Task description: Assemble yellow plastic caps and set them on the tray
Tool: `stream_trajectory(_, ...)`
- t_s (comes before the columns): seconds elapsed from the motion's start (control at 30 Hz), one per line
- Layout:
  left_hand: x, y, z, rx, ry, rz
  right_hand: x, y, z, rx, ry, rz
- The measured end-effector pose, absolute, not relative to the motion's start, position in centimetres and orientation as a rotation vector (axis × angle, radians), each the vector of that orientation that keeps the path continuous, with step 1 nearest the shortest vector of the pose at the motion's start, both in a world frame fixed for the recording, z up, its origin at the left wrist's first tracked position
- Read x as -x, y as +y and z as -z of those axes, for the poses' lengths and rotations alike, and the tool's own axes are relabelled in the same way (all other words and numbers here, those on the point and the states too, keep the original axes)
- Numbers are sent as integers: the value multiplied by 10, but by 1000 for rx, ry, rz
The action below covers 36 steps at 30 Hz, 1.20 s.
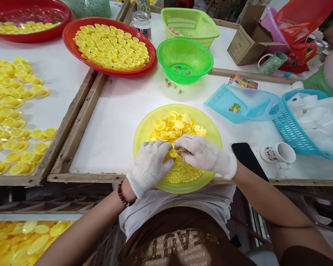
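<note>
Head view: yellow caps (179, 124) shiny, round, shallow, some showing a raised inner ring; heaped in yellow tray (142, 127), far side of fingertips, small yellow pellets (183, 173) on near side. Caps face mixed ways, some flat, some tipped on edge; round outline, no one long axis. Left hand (152, 162), right hand (204, 153) gloved, fingers curled, thumbs near fingers; can't tell if either grips anything

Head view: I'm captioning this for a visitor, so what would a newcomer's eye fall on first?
Probably the white-gloved left hand and right hand, close together over the round yellow tray at lower centre. Next, likely the fuller red tray at upper left, crowded with yellow pieces, and the bright green bowl just right of it.
</note>
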State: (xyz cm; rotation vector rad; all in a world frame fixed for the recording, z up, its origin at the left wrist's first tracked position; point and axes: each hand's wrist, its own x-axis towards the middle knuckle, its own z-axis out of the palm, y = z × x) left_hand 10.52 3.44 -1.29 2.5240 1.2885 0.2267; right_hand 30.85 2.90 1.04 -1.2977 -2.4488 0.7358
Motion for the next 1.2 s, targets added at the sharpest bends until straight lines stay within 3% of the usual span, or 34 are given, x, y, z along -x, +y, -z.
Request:
stream_trajectory(0.13,-107,34,12,-2511,1294,-219,-305,28,-17,1269,-2463,-706)
stream_trajectory(0.4,-106,34,13,-2561,1241,-321,-320,19,4,1693,-2714,-666)
stream_trajectory(0.6,-97,31,19,-2455,1097,-764,-324,20,-5,1685,-2756,-628)
stream_trajectory(0.73,-80,29,15,-2423,1054,-943,-314,36,-14,1677,-2679,-421)
stream_trajectory(0.97,-16,44,-5,-2223,1439,-1019,-284,66,18,1725,-2710,-134)
stream_trajectory(1.2,95,101,-14,-2151,2204,-794,-312,50,12,1339,-2640,-344)
